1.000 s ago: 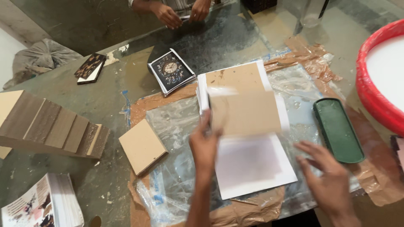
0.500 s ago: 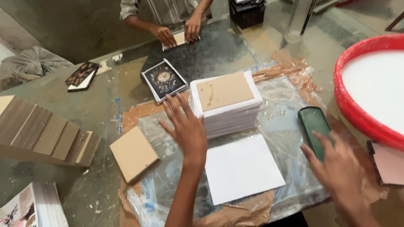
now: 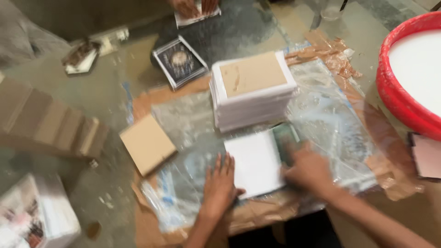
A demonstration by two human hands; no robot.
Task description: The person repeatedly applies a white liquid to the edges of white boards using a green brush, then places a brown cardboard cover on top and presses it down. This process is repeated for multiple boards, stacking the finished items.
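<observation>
A white square tile (image 3: 255,160) lies flat on clear plastic sheeting (image 3: 330,128) in front of me. My left hand (image 3: 219,186) rests flat, fingers spread, at the tile's left edge. My right hand (image 3: 308,171) grips a dark green oblong tool (image 3: 284,138) and holds it against the tile's right edge. Just behind stands a stack of white tiles (image 3: 252,94) with a tan-backed one on top. The picture is blurred by motion.
A loose tan tile (image 3: 148,143) lies to the left, a row of leaning tan tiles (image 3: 50,121) farther left. A big red tub of white liquid (image 3: 413,78) stands at right. A patterned tile (image 3: 180,62) and another person's hands (image 3: 193,7) are across the table.
My right hand has picked up the green tool from the right and brought it onto the white tile. My left hand has come down from near the stack to the tile's left edge.
</observation>
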